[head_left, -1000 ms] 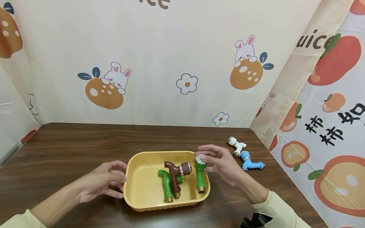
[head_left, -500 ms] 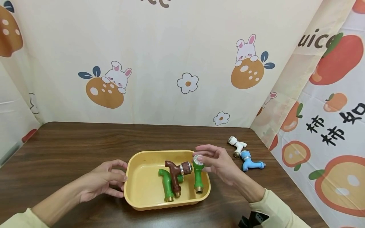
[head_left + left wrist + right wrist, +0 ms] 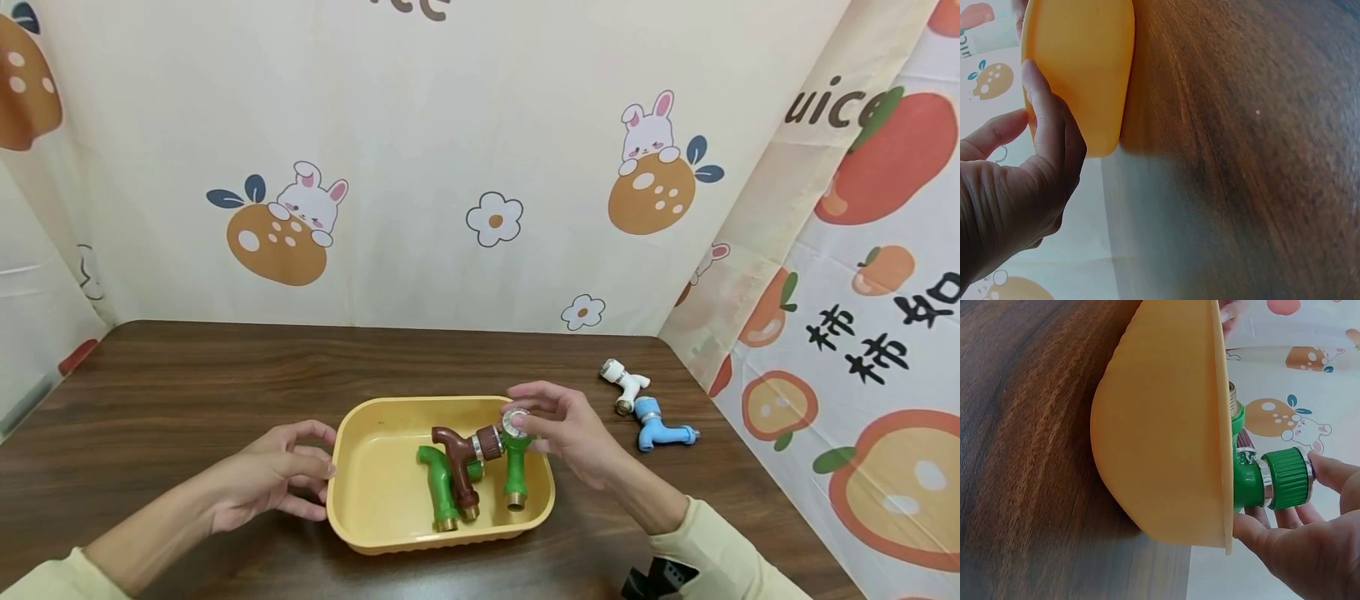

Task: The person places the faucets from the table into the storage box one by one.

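A yellow tray (image 3: pixel 360 467) sits on the wooden table. Inside lie a brown tap (image 3: pixel 459 454) and a green tap (image 3: pixel 437 492). My right hand (image 3: pixel 519 419) pinches the knob of a second green tap (image 3: pixel 514 471), which stands upright in the tray's right side, its knob close to the brown tap's collar. In the right wrist view that green tap (image 3: pixel 1272 481) pokes above the tray wall (image 3: pixel 1160 425) with my fingers (image 3: pixel 1329 472) round its knob. My left hand (image 3: pixel 324 458) rests with loosely curled fingers against the tray's left wall (image 3: pixel 1079 69), thumb (image 3: pixel 1047 125) touching it.
A white tap (image 3: pixel 622 383) and a blue tap (image 3: pixel 660 429) lie on the table (image 3: pixel 187 383) to the right of the tray. Printed cloth walls close in the back and right sides. A dark object (image 3: pixel 660 579) shows at the bottom edge by my right sleeve.
My right hand has carried the second green tap leftward and down into the tray, up beside the brown tap. The left hand has stayed put.
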A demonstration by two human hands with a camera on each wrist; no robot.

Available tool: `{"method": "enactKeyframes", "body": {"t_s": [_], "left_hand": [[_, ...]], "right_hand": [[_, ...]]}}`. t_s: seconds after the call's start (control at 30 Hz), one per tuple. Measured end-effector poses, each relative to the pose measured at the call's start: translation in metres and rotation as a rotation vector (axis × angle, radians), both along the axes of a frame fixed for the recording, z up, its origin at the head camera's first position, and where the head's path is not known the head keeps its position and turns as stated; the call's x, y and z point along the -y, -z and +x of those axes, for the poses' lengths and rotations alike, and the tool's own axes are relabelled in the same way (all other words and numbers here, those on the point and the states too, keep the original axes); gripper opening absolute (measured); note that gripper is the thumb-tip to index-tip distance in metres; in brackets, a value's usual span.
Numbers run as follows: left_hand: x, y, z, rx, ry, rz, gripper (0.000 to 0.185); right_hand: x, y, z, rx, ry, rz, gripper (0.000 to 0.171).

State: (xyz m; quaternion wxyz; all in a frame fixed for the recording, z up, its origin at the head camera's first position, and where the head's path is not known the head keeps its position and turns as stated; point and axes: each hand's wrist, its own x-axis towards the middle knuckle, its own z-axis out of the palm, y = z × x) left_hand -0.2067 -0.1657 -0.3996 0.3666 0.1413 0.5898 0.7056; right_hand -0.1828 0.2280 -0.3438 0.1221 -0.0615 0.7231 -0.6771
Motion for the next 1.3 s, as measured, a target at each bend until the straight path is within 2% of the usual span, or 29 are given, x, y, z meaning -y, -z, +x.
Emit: {"method": "enactKeyframes", "body": {"t_s": [0.27,0.8,1.3], "left_hand": [[0.000,0.000,0.001,0.005,0.006,0.002,0.037],[-0.001,-0.001,0.001,0.004,-0.002,-0.001,0.037],[-0.001,0.000,0.002,-0.005,0.001,0.008,0.037]], "right_hand": [[0.004,0.002,-0.001,0.014,-0.003,0.040,0.048],[0.011,0.004,-0.007,0.032,-0.110,0.144,0.049],[0.018,0.008,-0.011,0.037,-0.133,0.189,0.052]]}}
